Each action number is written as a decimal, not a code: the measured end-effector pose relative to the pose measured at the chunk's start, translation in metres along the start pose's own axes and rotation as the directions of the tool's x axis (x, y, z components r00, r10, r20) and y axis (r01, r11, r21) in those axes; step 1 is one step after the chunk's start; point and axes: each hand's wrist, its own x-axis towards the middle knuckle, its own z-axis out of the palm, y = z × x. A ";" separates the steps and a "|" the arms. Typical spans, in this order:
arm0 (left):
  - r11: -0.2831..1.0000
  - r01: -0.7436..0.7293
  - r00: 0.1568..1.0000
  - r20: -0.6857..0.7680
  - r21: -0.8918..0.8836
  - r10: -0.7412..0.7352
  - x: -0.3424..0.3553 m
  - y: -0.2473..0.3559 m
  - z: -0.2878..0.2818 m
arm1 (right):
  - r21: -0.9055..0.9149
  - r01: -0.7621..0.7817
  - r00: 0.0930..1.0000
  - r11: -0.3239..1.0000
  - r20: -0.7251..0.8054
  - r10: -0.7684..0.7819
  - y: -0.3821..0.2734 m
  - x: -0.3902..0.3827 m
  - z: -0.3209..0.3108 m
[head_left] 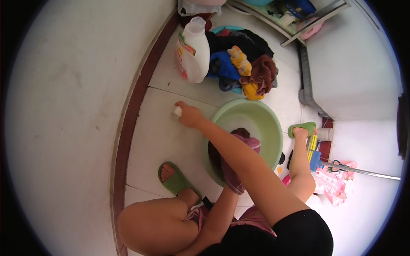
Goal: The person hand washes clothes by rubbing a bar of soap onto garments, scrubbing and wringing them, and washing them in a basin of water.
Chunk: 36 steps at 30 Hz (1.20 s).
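My right hand point(190, 115) reaches across the basin to the floor on its left, fingers closed round a small white object point(177, 111). Whether that is a soap bar or a cap I cannot make out. A pale green basin point(273, 128) stands in front of me. In it lies a bunched purple and dark wet-looking garment point(232, 173), which hangs over the near rim. My left hand is hidden under that cloth; only its forearm point(222, 213) shows, partly behind the right arm.
Beyond the basin a blue tub point(230, 29) is heaped with clothes point(247, 55). Left of it stands a large white detergent bottle point(196, 51). A wall point(72, 106) runs along the left. A shelf point(294, 30), a mop handle point(363, 169) and a pink bag point(339, 183) are at right.
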 end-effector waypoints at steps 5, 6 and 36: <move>0.176 0.236 0.959 0.199 -0.956 -0.204 -0.015 -0.043 0.004 | 0.169 0.330 0.848 0.929 -0.485 -0.213 -0.028 -0.128 -0.101; 0.605 0.202 0.971 0.080 -0.770 -0.224 -0.006 -0.023 0.002 | 0.105 0.233 0.836 0.967 -0.529 -0.144 -0.030 -0.163 -0.116; 0.494 -0.701 0.708 0.581 0.515 0.400 -0.084 0.194 0.066 | 0.092 -0.206 0.302 0.974 -0.941 0.153 0.032 -0.409 -0.146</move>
